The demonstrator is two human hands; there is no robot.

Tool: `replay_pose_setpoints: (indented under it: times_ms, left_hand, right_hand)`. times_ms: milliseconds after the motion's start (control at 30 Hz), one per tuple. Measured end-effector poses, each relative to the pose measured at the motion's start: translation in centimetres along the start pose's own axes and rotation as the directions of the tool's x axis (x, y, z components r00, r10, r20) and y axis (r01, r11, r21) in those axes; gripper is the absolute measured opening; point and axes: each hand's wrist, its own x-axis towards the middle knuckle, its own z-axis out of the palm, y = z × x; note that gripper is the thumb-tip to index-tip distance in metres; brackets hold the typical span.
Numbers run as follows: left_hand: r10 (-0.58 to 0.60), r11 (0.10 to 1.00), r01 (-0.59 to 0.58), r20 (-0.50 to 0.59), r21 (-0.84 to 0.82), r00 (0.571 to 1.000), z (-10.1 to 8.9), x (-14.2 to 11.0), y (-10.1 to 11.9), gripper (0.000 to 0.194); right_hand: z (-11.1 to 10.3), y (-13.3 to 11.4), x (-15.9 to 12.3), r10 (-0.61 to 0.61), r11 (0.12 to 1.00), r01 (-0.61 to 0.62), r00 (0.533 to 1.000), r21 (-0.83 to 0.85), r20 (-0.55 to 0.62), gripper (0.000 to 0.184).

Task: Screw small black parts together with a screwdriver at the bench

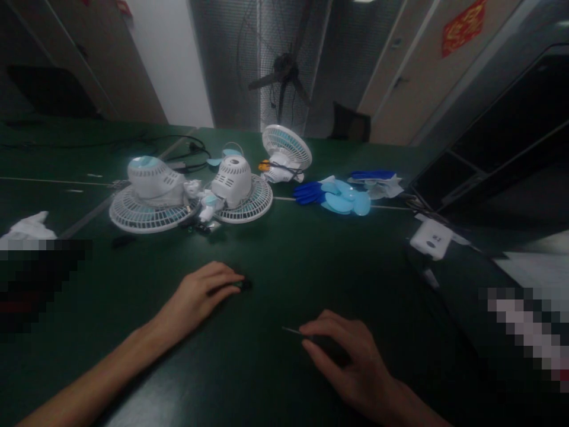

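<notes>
My left hand (208,289) rests low over the green table (267,255), thumb and fingers closed on a small black part (245,284) whose kind I cannot make out. To the right and nearer, my right hand (344,350) grips a screwdriver by its dark handle. The thin metal shaft of the screwdriver (291,330) points left, toward the left hand, and touches nothing. Beyond the left hand lie two white fan heads, a larger one (153,184) and a smaller one (233,181), both with grilles facing down.
Farther back a third fan head (284,151) leans tilted. Light blue fan blades (347,197) lie by blue gloves (309,193). A white box (431,237) with a cable stands at right, and white crumpled material (29,228) at left. Black cables (178,142) cross the back.
</notes>
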Motion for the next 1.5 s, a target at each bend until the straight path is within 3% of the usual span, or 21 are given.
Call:
replay_pose_setpoints:
  times_ms: [67,167,300,433,567,667,733,833,933,1033,1400,1500]
  left_hand:
    - [-0.168,0.982,0.175,-0.088,0.075,0.982,-2.4,0.1,-2.9,0.036]
    - [-0.349,0.910,0.386,-0.226,0.151,0.910,-5.9,-0.7,-7.1,0.046]
    - [-0.421,0.835,0.507,-0.347,0.213,0.838,-8.9,-2.9,-11.4,0.051]
    - [-0.440,0.803,0.550,-0.397,0.228,0.806,-9.7,-3.8,-12.7,0.050]
    - [-0.384,0.877,0.439,-0.267,0.193,0.884,-8.2,-2.3,-10.1,0.046]
    - [-0.258,0.958,0.267,-0.097,0.101,0.961,-4.8,-0.7,-5.7,0.038]
    - [-0.143,0.990,0.142,0.017,0.014,0.990,-1.9,-0.1,-2.1,0.030]
    - [0.013,0.996,0.001,0.162,-0.088,0.987,2.2,-0.2,2.9,0.019]
    - [0.076,0.989,-0.045,0.233,-0.138,0.969,4.5,-0.8,6.0,0.013]
    - [0.083,0.986,-0.045,0.242,-0.161,0.967,4.8,-1.1,6.8,0.013]
    - [0.117,0.979,-0.076,0.218,-0.187,0.969,4.7,-1.2,6.3,0.015]
    - [0.132,0.977,-0.088,0.233,-0.193,0.964,4.9,-1.3,6.4,0.016]
  right_hand:
    - [-0.1,0.1,0.0,0.018,1.000,-0.018,1.000,-0.001,0.010,0.019]
    - [-0.2,0.3,0.0,0.033,0.999,-0.033,0.999,-0.002,0.029,0.019]
    - [-0.1,0.4,0.0,0.066,0.998,-0.066,0.997,-0.008,0.034,0.016]
    - [-0.1,0.4,0.3,0.114,0.993,-0.114,0.992,0.001,0.047,0.014]
    - [-0.1,0.3,0.7,0.153,0.988,-0.153,0.986,-0.007,0.067,0.013]
    - [-0.1,0.2,0.8,0.150,0.989,-0.148,0.987,-0.030,0.055,0.012]
    - [0.0,0.0,0.8,0.133,0.990,-0.130,0.990,-0.045,0.056,0.012]
    - [0.0,-0.4,0.7,0.083,0.995,-0.078,0.993,-0.065,0.086,0.013]
    - [0.1,-0.6,0.7,0.047,0.996,-0.037,0.992,-0.085,0.119,0.014]
    - [0.2,-0.7,0.6,0.043,0.995,-0.030,0.991,-0.098,0.128,0.015]
    - [0.3,-1.2,1.0,-0.016,0.989,0.032,0.994,-0.142,0.109,0.015]
    - [0.4,-1.1,0.9,-0.051,0.997,0.057,0.993,-0.057,0.102,0.019]
